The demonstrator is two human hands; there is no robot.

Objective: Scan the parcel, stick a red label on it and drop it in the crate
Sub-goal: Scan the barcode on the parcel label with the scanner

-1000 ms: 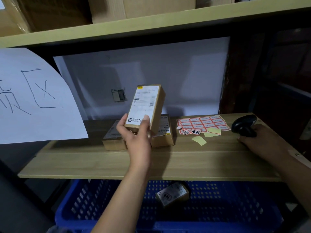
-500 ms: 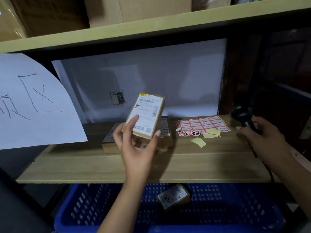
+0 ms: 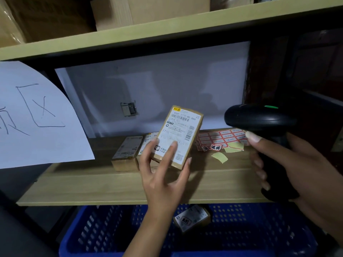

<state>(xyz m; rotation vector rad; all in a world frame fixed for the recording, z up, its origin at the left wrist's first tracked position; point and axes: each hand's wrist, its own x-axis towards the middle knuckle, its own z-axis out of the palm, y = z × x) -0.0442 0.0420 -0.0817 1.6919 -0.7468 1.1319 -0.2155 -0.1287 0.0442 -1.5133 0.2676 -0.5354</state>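
My left hand (image 3: 163,169) holds a small brown parcel (image 3: 181,130) tilted above the wooden shelf, its white shipping label with barcodes facing me. My right hand (image 3: 297,169) grips a black barcode scanner (image 3: 258,119), raised to the right of the parcel with a green light lit on its top. Behind them a sheet of red labels (image 3: 222,138) lies on the shelf, with loose yellow backing scraps (image 3: 220,157) in front of it. Below the shelf stands a blue crate (image 3: 241,238) with one labelled parcel (image 3: 192,217) inside.
Two more brown parcels (image 3: 127,153) lie on the wooden shelf (image 3: 92,186) behind my left hand. A white paper sign (image 3: 33,115) with handwriting hangs at the left. Cardboard boxes (image 3: 148,10) sit on the upper shelf, and a dark post (image 3: 263,71) bounds the right side.
My right hand has lifted the scanner off the shelf and brought it up beside the parcel. My left hand has tilted the parcel, turning its label toward me.
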